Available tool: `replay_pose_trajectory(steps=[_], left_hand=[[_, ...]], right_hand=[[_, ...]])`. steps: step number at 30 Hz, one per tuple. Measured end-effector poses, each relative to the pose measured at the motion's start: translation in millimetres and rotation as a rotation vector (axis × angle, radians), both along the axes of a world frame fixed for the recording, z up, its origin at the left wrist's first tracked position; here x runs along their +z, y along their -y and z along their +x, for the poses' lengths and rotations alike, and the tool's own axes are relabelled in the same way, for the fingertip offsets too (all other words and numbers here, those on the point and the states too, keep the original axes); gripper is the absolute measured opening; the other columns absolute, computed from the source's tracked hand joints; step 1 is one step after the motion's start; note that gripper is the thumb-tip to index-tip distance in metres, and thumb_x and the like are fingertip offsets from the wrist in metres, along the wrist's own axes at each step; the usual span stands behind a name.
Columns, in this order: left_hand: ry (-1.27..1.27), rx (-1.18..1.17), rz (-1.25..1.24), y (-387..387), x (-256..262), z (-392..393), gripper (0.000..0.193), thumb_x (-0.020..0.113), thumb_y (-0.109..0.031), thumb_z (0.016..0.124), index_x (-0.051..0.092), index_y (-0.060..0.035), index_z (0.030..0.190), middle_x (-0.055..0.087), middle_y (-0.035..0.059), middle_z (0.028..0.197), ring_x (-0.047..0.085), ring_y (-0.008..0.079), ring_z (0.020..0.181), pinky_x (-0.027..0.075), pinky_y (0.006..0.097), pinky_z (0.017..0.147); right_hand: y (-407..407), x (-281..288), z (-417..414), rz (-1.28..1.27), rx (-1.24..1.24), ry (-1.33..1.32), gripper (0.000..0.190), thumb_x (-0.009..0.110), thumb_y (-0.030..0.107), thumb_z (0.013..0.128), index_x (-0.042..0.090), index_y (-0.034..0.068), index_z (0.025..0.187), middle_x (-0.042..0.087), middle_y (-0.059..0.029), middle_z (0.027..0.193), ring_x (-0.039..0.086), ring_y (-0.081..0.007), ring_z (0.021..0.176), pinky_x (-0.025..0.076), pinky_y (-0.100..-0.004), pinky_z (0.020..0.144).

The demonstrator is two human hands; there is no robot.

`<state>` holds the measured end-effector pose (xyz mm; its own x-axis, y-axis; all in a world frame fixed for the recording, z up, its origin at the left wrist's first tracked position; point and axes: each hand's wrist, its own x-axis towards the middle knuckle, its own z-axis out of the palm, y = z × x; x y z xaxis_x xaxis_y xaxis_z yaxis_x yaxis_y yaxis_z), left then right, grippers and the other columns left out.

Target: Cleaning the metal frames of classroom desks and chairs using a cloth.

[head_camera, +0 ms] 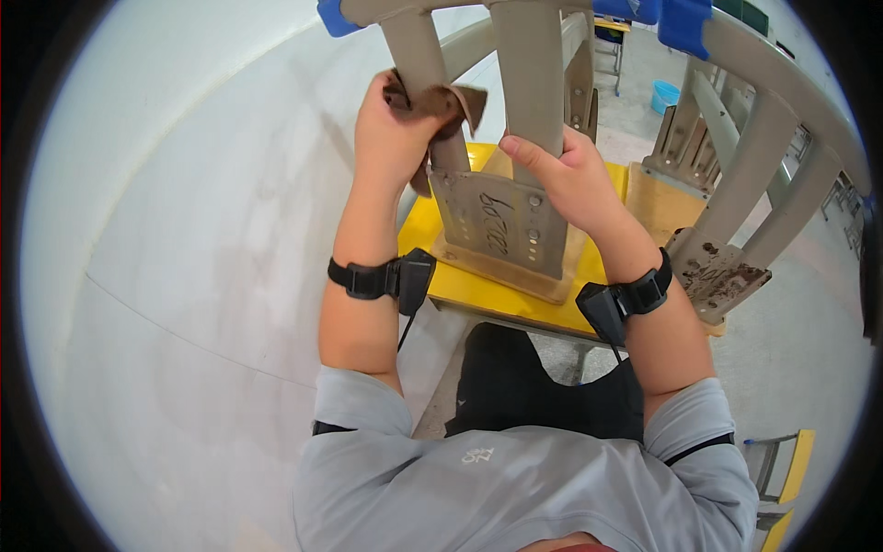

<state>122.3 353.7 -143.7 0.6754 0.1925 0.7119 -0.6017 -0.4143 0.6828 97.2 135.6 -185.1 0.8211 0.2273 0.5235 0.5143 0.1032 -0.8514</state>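
Note:
An upturned chair frame of grey-painted metal tube point(530, 76) stands before me. My left hand point(394, 134) holds a folded brown sheet point(441, 103), cloth or abrasive paper, wrapped about the left upright tube point(414, 52). My right hand point(583, 172) grips the middle upright tube just above its bracket. That flat metal bracket point(500, 224) has bolts, a row of holes and handwritten marks. Beneath it lies a wooden board point(503, 276) on a yellow desktop point(407, 234). Blue coverings point(683, 31) sit on the tube ends at the top.
A second upturned frame point(748, 165) stands close on the right, its bracket point(721, 265) patched with rust. A white wall point(207, 207) runs along my left. Farther off are a blue bucket point(665, 96) and other desks. Yellow-topped furniture point(797, 466) shows at lower right.

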Motion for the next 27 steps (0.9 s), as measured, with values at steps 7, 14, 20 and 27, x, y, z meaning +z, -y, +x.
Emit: replay_pose_trajectory(steps=[7,14,20,27], left_hand=[[-0.326,-0.282,0.120,6.8,-26.2,-8.2,0.067,0.092,-0.021,0.069,0.055,0.0077,0.116,0.072,0.0135,0.096,0.071,0.0188,0.082,0.057,0.0302,0.073],[-0.039,0.184,0.113,26.7,1.7,-10.2,0.068,0.094,-0.033,0.067,0.061,0.0043,0.114,0.073,0.0157,0.101,0.073,0.0235,0.089,0.057,0.0336,0.079],[0.137,0.330,0.148,30.9,45.7,-7.9,0.069,0.090,-0.030,0.066,0.061,0.0058,0.118,0.074,0.0176,0.104,0.073,0.0288,0.094,0.058,0.0382,0.085],[-0.050,0.226,0.107,34.5,-1.0,-14.8,0.066,0.089,-0.024,0.066,0.057,0.0059,0.116,0.071,0.0150,0.097,0.071,0.0234,0.086,0.057,0.0338,0.079]], right_hand=[[2.8,-4.3,7.6,0.041,0.041,0.073,0.030,0.074,0.024,0.098,0.070,0.003,0.119,0.071,0.0001,0.102,0.060,-0.0085,0.093,0.050,-0.0276,0.085],[3.9,-5.1,8.2,0.004,0.023,0.022,0.031,0.075,0.029,0.097,0.070,0.003,0.112,0.065,0.0008,0.090,0.057,-0.0088,0.083,0.049,-0.0278,0.074],[2.3,-6.5,9.1,-0.003,0.029,0.015,0.031,0.076,0.032,0.096,0.069,0.003,0.103,0.061,0.0009,0.082,0.055,-0.0080,0.075,0.047,-0.0273,0.068],[1.9,-7.8,12.2,0.016,-0.006,0.122,0.031,0.075,0.032,0.096,0.069,0.003,0.105,0.062,0.0008,0.080,0.055,-0.0082,0.073,0.047,-0.0276,0.066]])
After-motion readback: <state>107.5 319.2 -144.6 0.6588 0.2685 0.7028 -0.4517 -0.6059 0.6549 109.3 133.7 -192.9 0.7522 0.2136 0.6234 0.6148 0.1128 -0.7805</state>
